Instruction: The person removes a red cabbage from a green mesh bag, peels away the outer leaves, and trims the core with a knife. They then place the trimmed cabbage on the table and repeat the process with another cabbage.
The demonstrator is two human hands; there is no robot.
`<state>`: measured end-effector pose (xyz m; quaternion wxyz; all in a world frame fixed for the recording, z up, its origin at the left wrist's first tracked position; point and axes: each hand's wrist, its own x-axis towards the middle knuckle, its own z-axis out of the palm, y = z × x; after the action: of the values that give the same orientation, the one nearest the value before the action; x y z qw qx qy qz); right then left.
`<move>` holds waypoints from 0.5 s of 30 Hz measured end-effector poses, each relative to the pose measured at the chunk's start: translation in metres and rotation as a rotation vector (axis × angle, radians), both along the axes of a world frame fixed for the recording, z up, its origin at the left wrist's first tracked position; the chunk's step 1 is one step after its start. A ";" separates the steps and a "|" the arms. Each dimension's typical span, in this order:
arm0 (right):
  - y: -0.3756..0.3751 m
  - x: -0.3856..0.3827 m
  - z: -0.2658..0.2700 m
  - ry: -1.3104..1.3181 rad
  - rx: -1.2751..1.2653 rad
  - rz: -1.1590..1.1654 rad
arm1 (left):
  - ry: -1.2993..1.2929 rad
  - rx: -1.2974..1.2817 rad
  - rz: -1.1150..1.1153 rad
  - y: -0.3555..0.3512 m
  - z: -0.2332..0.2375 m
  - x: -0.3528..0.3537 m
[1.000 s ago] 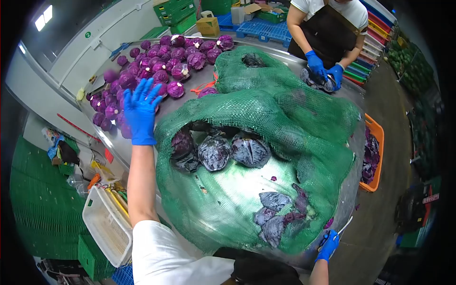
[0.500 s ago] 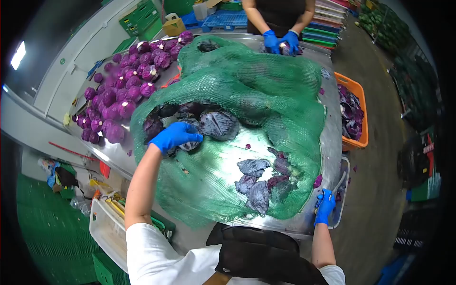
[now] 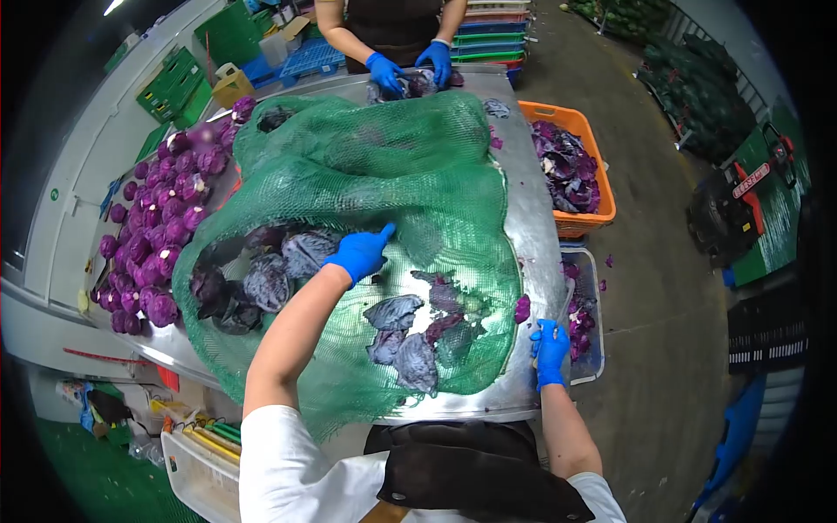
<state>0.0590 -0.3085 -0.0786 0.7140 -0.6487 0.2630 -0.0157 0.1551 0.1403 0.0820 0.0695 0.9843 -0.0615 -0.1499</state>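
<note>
My left hand (image 3: 359,255), in a blue glove, is over the green net bag (image 3: 427,200), its index finger stretched out against the mesh, with nothing seen in it. Just left of it, dark outer-leaved cabbages (image 3: 268,282) lie in the net's opening. Loose dark leaves (image 3: 415,362) rest on the net in front of me. At the table's right edge, my right hand (image 3: 550,353), also blue-gloved, has its fingers curled round a knife (image 3: 568,304), whose blade is partly blurred.
Trimmed purple cabbages (image 3: 157,235) are heaped at the table's left. A co-worker's gloved hands (image 3: 410,71) handle a cabbage at the far edge. An orange crate (image 3: 609,193) and a clear bin (image 3: 597,349) of leaves stand right of the metal table (image 3: 532,253).
My left hand has moved right, off the dark cabbages and onto the net. The view has swung right, shifting the table leftward. My right hand stays at the table's edge.
</note>
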 end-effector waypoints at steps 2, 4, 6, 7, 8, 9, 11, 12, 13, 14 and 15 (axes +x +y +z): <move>0.000 -0.001 -0.003 -0.005 0.003 0.005 | -0.265 -0.255 -0.113 0.009 -0.010 0.034; 0.001 -0.002 0.002 0.008 0.025 0.010 | -0.538 -0.225 -0.021 -0.005 0.043 0.048; 0.003 -0.002 0.012 0.033 0.014 0.017 | -0.767 -0.278 -0.020 0.024 0.013 0.079; 0.003 -0.001 0.014 0.037 0.007 0.027 | -0.643 -0.188 0.069 0.038 -0.006 0.088; 0.003 -0.001 0.015 0.039 0.005 0.029 | -0.581 -0.137 0.092 0.039 -0.012 0.091; 0.004 -0.003 0.015 0.044 0.006 0.027 | -0.516 -0.083 0.110 0.037 -0.018 0.087; 0.002 -0.003 0.011 0.058 0.015 0.020 | -0.382 0.066 0.180 0.021 -0.021 0.075; 0.002 -0.005 0.008 0.073 0.026 0.014 | -0.680 0.199 0.104 0.012 -0.037 0.063; 0.001 -0.006 0.005 0.041 -0.006 0.024 | -0.670 0.155 0.121 -0.003 -0.032 0.047; 0.005 -0.007 0.010 0.071 -0.002 0.001 | -0.635 0.170 0.113 -0.020 -0.025 0.027; 0.005 -0.008 0.002 0.055 -0.003 -0.004 | -0.647 0.149 0.026 -0.032 -0.025 0.005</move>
<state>0.0509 -0.3040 -0.0762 0.7054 -0.6495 0.2837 0.0001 0.1603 0.1083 0.0568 -0.0238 0.9839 -0.0566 0.1676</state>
